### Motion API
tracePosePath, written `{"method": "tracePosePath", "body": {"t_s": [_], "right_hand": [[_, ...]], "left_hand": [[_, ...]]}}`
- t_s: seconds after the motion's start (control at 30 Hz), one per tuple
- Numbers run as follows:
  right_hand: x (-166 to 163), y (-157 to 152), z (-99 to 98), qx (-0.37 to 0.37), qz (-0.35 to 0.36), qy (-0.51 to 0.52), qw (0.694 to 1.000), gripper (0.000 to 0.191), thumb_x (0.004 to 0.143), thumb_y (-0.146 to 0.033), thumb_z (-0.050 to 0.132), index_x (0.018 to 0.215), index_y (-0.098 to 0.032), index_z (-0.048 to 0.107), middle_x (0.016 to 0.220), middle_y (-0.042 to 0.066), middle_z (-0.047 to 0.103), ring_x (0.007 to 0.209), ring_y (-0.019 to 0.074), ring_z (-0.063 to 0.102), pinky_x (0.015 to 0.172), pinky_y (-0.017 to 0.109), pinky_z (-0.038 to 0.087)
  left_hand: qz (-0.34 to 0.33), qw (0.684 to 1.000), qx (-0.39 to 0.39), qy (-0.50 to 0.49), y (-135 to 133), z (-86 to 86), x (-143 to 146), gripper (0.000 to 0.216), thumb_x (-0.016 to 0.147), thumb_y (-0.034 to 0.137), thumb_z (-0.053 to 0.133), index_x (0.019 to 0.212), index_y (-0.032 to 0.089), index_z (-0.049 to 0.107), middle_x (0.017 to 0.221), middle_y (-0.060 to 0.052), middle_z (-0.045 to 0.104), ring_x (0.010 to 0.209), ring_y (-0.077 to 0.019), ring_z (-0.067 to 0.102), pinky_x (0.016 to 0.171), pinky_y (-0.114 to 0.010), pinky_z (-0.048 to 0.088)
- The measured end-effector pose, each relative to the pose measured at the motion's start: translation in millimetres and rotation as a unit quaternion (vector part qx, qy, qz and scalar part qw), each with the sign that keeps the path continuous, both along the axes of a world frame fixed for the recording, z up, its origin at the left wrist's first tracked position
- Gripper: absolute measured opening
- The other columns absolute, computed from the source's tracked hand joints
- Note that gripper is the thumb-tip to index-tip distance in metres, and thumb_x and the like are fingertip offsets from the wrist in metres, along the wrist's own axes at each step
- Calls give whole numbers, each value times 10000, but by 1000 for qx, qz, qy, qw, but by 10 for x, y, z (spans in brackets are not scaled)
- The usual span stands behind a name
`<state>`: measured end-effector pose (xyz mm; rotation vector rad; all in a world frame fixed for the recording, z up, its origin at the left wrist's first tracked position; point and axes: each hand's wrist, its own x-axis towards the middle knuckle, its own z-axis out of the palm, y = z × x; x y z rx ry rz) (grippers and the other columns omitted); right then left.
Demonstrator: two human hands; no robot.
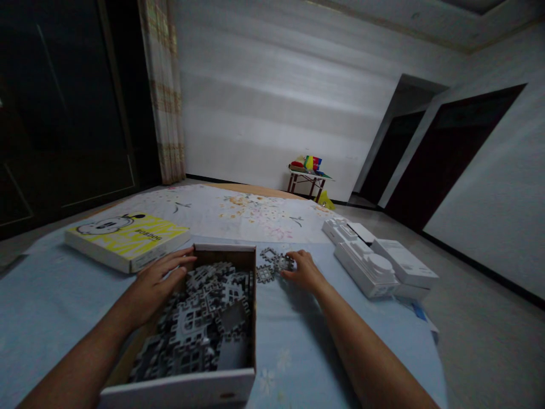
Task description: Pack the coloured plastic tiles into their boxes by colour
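Note:
An open box point(179, 389) stands in front of me, filled with grey interlocking building panels point(189, 324), some with window-like openings. My left hand point(159, 281) rests along the box's left side, fingers stretched toward its far left corner and holding nothing. On the cloth just right of the box lie a few loose grey panels point(265, 274), close together. My right hand point(303, 271) pinches one grey building panel point(283, 262) by its right edge, thumb and fingers on either side. That panel is beside the other loose ones; whether it touches the cloth I cannot tell.
A yellow and white box lid point(128, 236) with a cartoon print lies at the left. Several white boxes point(366, 270) sit at the table's right edge. A flowered white cloth point(255, 210) covers the far part, a blue cloth point(293, 352) the near part. A small table point(307, 179) stands by the wall.

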<state>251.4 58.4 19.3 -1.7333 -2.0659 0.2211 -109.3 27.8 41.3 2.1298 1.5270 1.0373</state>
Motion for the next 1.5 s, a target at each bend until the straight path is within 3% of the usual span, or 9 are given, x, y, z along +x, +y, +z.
{"method": "tracePosePath", "body": {"t_s": [0.2,0.4,0.63,0.83,1.0,1.1,1.23,1.37,1.5], "right_hand": [[-8,160,-199,-36,17,-7,999,509,663,-371,616,1130,-177,559,1085,103,581,1016,237,504,867,325,379],[96,106,-173,-12,-34,26,999,480,639,-380,619,1060,-151,595,942,96,622,860,216,563,780,310,423],[-276,-122,471,106,63,194,973,516,658,-383,639,1119,-168,551,965,72,626,813,171,565,753,308,450],[-857,-244,887,94,178,255,946,612,634,-448,684,1178,-216,526,1035,53,619,839,155,571,760,307,467],[-780,-76,646,71,153,247,954,476,733,-390,606,1157,-183,542,1126,86,590,892,157,579,784,312,472],[-592,20,379,23,127,152,980,414,739,-268,575,1138,-160,564,1089,99,612,940,187,572,847,353,442],[-453,51,113,-32,176,-6,984,528,667,-225,622,1187,-231,538,1210,76,551,1146,256,447,956,437,331],[-425,55,32,-60,176,-74,980,532,644,-289,658,1164,-246,557,1190,83,552,1143,290,432,939,475,303],[-396,122,51,-46,131,-44,989,603,630,-352,683,1199,-236,522,1126,95,548,1066,265,481,918,420,328]], "left_hand": [[10,1000,-3,-6,-35,40,37,511,748,501,383,1023,158,644,1289,-96,516,1196,-220,443,1050,-379,279],[4,1000,-2,-14,-43,25,41,480,760,479,389,1011,162,648,1296,-84,512,1206,-213,432,1058,-373,266],[8,1000,20,2,-34,22,44,466,754,479,386,988,194,671,1273,-54,539,1184,-233,463,1038,-371,307],[9,1000,22,13,-41,32,38,458,768,469,370,988,206,673,1273,-45,540,1181,-229,468,1030,-368,321],[12,1000,23,1,-47,29,56,471,763,488,373,981,197,671,1272,-55,540,1178,-230,468,1032,-373,316],[9,1000,17,-2,-40,15,57,468,762,480,380,991,189,666,1278,-65,532,1184,-228,461,1037,-377,306],[10,1000,21,-14,-35,-5,42,456,759,476,390,990,196,667,1275,-62,536,1185,-229,459,1040,-378,301],[6,1000,18,-16,-38,-18,28,445,767,468,396,996,198,666,1286,-63,525,1192,-226,452,1040,-369,302],[12,999,26,-15,-40,-19,37,439,769,472,393,983,207,671,1269,-55,542,1179,-230,466,1032,-384,315]]}}
